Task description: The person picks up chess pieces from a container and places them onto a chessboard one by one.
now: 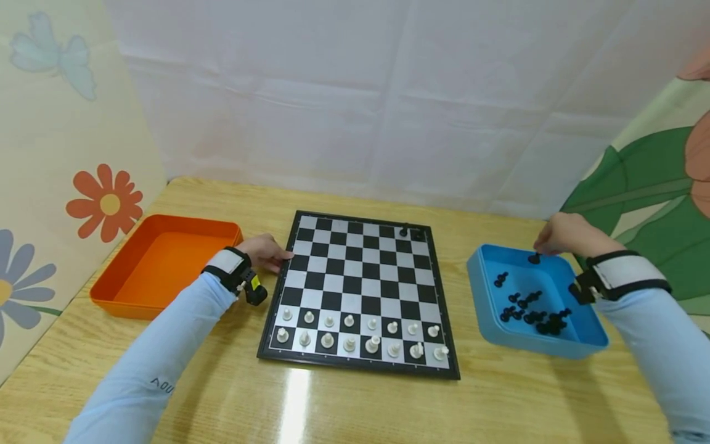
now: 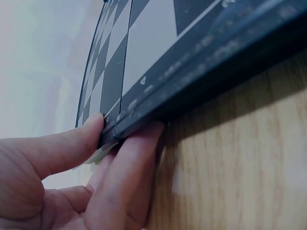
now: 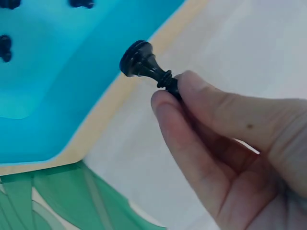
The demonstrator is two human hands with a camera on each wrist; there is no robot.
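White pieces (image 1: 360, 336) fill the two near rows of the board (image 1: 355, 290); two black pieces (image 1: 410, 232) stand at its far right corner; the right hand (image 1: 560, 234) pinches a black piece (image 1: 534, 258) by its top, base hanging down over the blue tray (image 1: 588, 345), right of the board; the left hand (image 1: 266, 251) pinches the board's left edge on the worktop (image 1: 233, 394).
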